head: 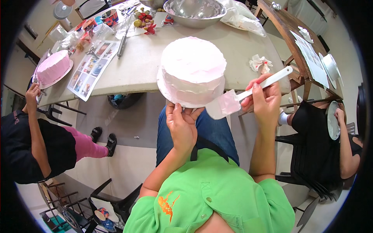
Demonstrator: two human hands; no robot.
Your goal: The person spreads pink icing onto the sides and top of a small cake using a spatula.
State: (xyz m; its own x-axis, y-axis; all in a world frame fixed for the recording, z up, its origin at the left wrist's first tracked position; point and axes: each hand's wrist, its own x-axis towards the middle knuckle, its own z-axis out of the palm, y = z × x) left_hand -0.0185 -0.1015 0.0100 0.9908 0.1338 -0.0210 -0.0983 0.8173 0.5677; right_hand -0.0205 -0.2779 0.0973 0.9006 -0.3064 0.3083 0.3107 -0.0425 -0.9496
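A round cake [193, 62] covered in pale pink icing stands on a thin white cake board [162, 87] at the table's near edge. My left hand [183, 125] is under the front rim of the board, palm up, fingers and thumb against it. In my right hand [263, 94] is the white handle of a spatula [223, 104] with a wide flat blade. Pink icing coats part of the blade, which is beside the lower right side of the cake; whether they touch I cannot tell.
On the table [140, 72] are a metal bowl [195, 14], a whisk [123, 40], picture sheets [94, 68], a crumpled tissue [260, 63] and a piping bag [244, 21]. At left a person [35, 139] works beside another pink cake [54, 68]. Another person [314, 125] sits at right near a wooden table [279, 20].
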